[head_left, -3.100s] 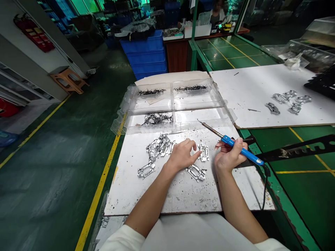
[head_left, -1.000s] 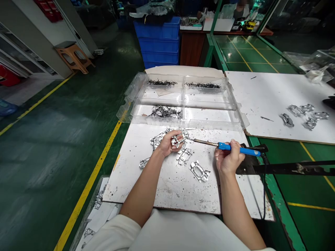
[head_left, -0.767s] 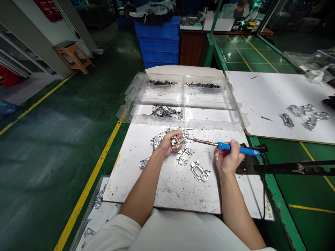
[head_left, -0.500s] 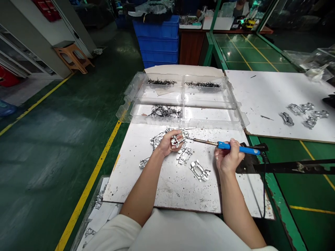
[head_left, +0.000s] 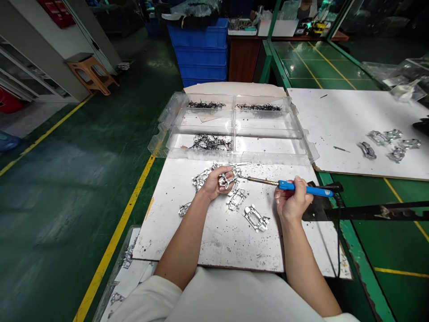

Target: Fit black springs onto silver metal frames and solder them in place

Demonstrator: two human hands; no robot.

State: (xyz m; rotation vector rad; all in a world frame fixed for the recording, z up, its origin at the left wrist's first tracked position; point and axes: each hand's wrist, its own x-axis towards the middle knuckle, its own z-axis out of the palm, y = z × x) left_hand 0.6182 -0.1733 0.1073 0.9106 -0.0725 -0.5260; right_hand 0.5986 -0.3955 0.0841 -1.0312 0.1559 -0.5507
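Note:
My left hand [head_left: 217, 182] is closed around a silvery frame-like part [head_left: 225, 180] above the white board. My right hand [head_left: 293, 201] grips the blue handle of a soldering iron [head_left: 304, 189]. The iron's thin metal shaft points left, and its tip is at the held part; whether they touch is too small to tell. Just below my left hand lies a silvery part [head_left: 236, 199], with another one [head_left: 256, 218] lower right. More such parts [head_left: 200, 179] lie left of and behind the hand, partly covered by it.
Beyond my hands, a clear divided tray [head_left: 268, 157] holds small black pieces [head_left: 212, 142]. Several silvery parts [head_left: 397, 154] lie on the right-hand board [head_left: 335, 120]. A black metal arm [head_left: 375, 213] and a cable are beside my right hand. Blue crates [head_left: 201, 53] stand behind.

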